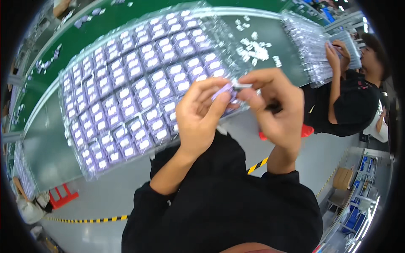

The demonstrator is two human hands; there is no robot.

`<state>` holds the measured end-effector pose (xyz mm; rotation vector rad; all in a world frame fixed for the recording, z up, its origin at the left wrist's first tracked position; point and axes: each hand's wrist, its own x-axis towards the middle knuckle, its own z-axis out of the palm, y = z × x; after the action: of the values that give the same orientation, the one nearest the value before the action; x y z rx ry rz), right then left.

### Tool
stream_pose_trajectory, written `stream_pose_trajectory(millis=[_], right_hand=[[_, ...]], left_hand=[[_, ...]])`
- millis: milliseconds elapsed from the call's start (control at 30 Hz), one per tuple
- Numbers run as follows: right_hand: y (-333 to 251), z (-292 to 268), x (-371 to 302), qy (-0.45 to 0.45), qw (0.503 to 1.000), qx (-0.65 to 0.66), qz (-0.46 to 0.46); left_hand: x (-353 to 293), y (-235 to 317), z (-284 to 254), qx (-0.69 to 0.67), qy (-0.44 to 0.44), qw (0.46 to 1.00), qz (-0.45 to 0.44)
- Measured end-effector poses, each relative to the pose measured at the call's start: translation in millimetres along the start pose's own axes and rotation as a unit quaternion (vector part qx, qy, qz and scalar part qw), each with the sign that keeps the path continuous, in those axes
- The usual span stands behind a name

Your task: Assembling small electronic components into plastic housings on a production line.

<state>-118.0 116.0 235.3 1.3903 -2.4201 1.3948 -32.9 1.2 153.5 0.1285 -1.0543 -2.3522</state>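
Observation:
My left hand (197, 117) is closed, pinching a small purple part (222, 91) between thumb and fingers. Close against it, my right hand (278, 107) grips a small white piece (243, 85) at the fingertips. Where the two pieces meet, blur hides whether they touch. Beneath and to the left lies a wide clear plastic tray (90, 175), filled with rows of purple parts (126, 101) that bear white faces. Beyond my right hand, a loose heap of small white pieces (255, 51) is scattered on the table.
The green-grey worktable (50, 156) runs under the tray, with a green conveyor strip (42, 90) beyond it. At the right, a co-worker (354, 97) in black handles clear trays (310, 50). Red stools (63, 197) and yellow-black floor tape (101, 219) are lower down.

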Motion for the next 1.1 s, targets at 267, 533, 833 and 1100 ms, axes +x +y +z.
stream_pose_trajectory(millis=[267,533,833,1100], right_hand=[[-13,-6,-4,-0.027,0.999,-0.014,-0.03],[-7,13,-21,-0.006,0.995,0.068,-0.077],[-10,12,-26,0.045,0.994,0.004,-0.095],[-2,25,-27,0.093,0.989,-0.01,-0.114]], left_hand=[[-14,-6,2,0.117,0.017,0.987,0.111],[-16,-17,-7,0.165,0.026,0.96,0.223],[-9,-19,-3,0.185,0.033,0.938,0.29],[-2,-17,-1,0.219,-0.014,0.938,0.269]])
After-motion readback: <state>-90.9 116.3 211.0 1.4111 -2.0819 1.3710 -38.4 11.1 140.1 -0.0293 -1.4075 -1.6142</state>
